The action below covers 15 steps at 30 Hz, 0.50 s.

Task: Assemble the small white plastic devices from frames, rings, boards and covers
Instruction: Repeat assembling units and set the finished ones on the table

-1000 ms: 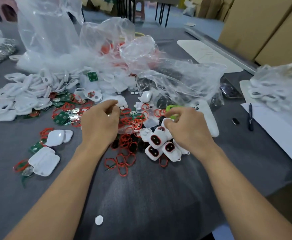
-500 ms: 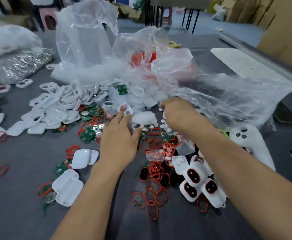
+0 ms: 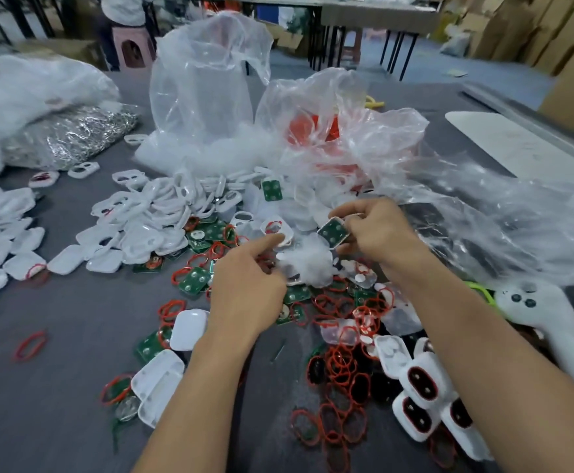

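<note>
Green board (image 3: 332, 233), set in a white frame, is pinched in fingers of the R hand (image 3: 377, 233) over the parts-strewn grey bench (image 3: 74, 336). L hand (image 3: 248, 291), other fingers loosely curled & holding nothing, points its index at a ring-fitted frame (image 3: 276, 229) just left of the board.

The right hand (image 3: 377, 230) pinches a small green board (image 3: 334, 233) that sits in a white frame, up above the gray desk (image 3: 57, 387). The left hand (image 3: 248, 288) is just beside it, with one finger pointing out at a white frame with a red ring (image 3: 277, 230). Its other fingers are curled under, and what they hold is hidden. Red rings (image 3: 340, 370) lie in a heap under the arms. White frames (image 3: 176, 199) are piled to the left, and big clear bags (image 3: 207, 80) stand behind.
</note>
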Available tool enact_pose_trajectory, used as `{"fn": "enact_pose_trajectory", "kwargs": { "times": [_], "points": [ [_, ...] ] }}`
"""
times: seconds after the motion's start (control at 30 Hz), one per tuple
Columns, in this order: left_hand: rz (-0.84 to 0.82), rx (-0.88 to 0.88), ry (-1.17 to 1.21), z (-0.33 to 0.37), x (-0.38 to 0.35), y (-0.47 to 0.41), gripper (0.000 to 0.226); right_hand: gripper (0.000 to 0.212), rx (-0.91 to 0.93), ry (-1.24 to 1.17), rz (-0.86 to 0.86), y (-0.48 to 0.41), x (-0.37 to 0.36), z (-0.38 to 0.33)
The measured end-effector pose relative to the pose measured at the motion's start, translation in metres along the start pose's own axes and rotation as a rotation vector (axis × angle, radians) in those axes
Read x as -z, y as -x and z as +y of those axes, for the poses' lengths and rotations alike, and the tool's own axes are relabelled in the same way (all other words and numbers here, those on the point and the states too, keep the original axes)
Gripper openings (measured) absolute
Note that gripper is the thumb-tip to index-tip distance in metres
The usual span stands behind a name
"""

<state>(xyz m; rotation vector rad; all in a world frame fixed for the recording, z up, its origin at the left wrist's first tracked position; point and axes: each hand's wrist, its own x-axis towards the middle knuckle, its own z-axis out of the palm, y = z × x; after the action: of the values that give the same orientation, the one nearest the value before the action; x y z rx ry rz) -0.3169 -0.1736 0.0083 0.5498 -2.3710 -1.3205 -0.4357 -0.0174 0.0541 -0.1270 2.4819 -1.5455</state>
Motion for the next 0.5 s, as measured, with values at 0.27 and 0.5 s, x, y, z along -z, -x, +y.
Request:
{"fn": "enact_pose_trajectory", "kwargs": {
  "times": [0.27, 0.5],
  "points": [
    [-0.018, 0.001, 0.022, 0.002, -0.001, 0.001, 0.038, 0.027, 0.033, -0.142, -0.18, 0.008, -0.012, -0.002],
    [0.064, -0.032, 0.119, 0.009, 0.0, 0.003, 0.028, 0.022, 0.046, -0.097, -0.168, 0.011, -0.006, -0.008]
  ]
}}
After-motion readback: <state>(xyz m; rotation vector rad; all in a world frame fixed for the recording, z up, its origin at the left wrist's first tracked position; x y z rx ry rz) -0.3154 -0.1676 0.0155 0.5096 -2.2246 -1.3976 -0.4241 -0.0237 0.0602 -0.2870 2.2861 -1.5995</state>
